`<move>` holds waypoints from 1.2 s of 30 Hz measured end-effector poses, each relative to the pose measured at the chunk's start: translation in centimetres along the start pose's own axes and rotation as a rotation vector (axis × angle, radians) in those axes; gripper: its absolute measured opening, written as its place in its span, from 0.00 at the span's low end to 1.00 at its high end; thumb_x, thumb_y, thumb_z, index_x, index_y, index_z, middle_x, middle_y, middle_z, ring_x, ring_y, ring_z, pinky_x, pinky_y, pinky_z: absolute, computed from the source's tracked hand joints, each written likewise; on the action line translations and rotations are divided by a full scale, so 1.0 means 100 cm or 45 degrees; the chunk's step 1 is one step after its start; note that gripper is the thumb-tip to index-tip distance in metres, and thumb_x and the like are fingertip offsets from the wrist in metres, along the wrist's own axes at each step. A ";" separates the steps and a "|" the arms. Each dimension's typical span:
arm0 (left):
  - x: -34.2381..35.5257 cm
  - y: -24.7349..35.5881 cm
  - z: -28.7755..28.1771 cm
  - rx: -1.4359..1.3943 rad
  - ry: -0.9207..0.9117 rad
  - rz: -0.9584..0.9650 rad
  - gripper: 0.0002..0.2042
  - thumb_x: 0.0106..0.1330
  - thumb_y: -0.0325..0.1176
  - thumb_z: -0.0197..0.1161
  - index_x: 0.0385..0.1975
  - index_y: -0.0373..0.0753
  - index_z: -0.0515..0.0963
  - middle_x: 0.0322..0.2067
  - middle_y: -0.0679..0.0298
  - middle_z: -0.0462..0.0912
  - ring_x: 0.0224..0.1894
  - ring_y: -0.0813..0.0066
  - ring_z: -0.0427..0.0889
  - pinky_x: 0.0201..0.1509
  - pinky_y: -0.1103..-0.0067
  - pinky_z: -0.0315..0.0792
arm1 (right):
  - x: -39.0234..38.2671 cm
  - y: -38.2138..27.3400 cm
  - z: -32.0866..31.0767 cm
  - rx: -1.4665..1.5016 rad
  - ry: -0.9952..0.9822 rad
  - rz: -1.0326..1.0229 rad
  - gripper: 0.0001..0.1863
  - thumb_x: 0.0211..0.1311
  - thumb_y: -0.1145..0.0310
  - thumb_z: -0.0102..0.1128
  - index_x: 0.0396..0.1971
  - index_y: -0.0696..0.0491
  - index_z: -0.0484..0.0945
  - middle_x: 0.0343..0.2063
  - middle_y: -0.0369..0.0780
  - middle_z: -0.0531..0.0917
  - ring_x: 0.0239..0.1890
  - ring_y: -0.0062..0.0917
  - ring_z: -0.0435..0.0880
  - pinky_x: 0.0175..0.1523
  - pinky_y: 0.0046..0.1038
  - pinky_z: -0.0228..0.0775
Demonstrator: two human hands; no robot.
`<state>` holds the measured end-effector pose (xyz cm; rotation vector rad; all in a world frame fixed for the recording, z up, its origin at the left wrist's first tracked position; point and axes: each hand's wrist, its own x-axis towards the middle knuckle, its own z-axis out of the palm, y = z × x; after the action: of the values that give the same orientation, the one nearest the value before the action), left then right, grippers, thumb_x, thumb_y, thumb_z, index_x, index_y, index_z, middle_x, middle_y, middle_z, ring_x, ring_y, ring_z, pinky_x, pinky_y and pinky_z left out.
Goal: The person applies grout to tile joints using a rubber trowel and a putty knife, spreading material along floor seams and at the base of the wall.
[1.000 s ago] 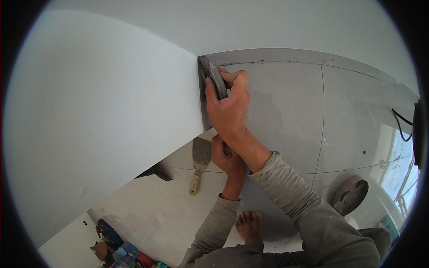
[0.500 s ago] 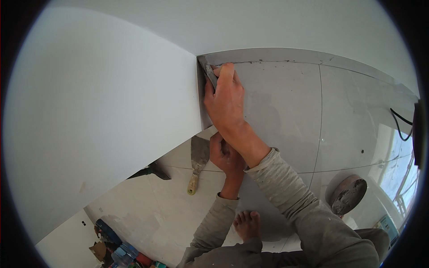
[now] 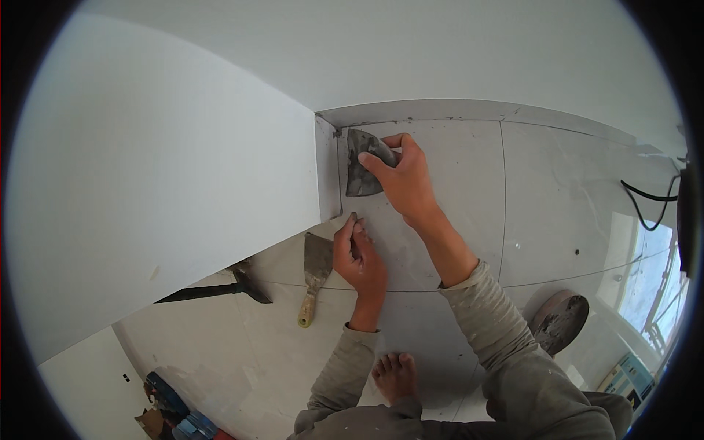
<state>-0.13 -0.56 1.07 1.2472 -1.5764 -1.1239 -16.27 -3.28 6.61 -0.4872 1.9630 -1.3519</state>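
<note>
My right hand [image 3: 411,180] is closed on a dark grey flat scraper [image 3: 361,176], its thumb on the smeared face and its fingers behind. The scraper is over the floor tiles, close to the inner corner of the grey skirting [image 3: 329,165]. Lower and to the left, my left hand [image 3: 361,264] is closed, thumb and fingertips pinched together near the skirting's outer end. Whatever the pinch holds is too small to make out. Just left of that hand, a putty knife [image 3: 317,264] with a worn yellowish handle lies on the floor.
A white wall block [image 3: 191,161] stands close on the left. A hammer-like tool [image 3: 220,290] lies along its base. To the right are a round tub [image 3: 561,323] smeared with grey paste and a black cable [image 3: 645,198]. My bare foot [image 3: 396,375] is on the tiles below.
My right hand has drawn back from the skirting corner and turned the scraper so its face shows. My left hand, formerly partly behind the right wrist, is now apart from it, fingertips pointing up.
</note>
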 end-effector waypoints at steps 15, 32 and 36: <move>-0.028 0.097 0.006 -0.482 -0.894 -0.335 0.20 0.82 0.38 0.52 0.63 0.29 0.75 0.49 0.62 0.81 0.46 0.80 0.76 0.52 0.80 0.72 | -0.124 0.075 -0.091 1.785 -0.382 0.454 0.15 0.80 0.63 0.53 0.58 0.53 0.78 0.46 0.35 0.85 0.48 0.22 0.84 0.56 0.31 0.78; -0.034 0.134 0.020 -0.013 -0.827 0.343 0.13 0.75 0.29 0.62 0.56 0.31 0.81 0.38 0.56 0.86 0.37 0.73 0.84 0.41 0.78 0.78 | -0.171 0.040 -0.118 1.253 0.200 0.127 0.19 0.74 0.74 0.61 0.60 0.65 0.76 0.51 0.43 0.85 0.51 0.22 0.85 0.58 0.27 0.80; -0.034 0.127 0.024 0.009 -0.760 0.369 0.12 0.74 0.29 0.64 0.51 0.31 0.83 0.39 0.55 0.87 0.37 0.72 0.85 0.40 0.78 0.79 | -0.171 0.035 -0.116 1.224 0.270 0.147 0.19 0.73 0.74 0.62 0.59 0.66 0.76 0.48 0.43 0.86 0.48 0.22 0.86 0.56 0.26 0.81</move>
<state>-5.07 4.63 12.41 0.6744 -2.1152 -1.3689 -12.58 16.71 11.47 0.2334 1.2237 -2.0978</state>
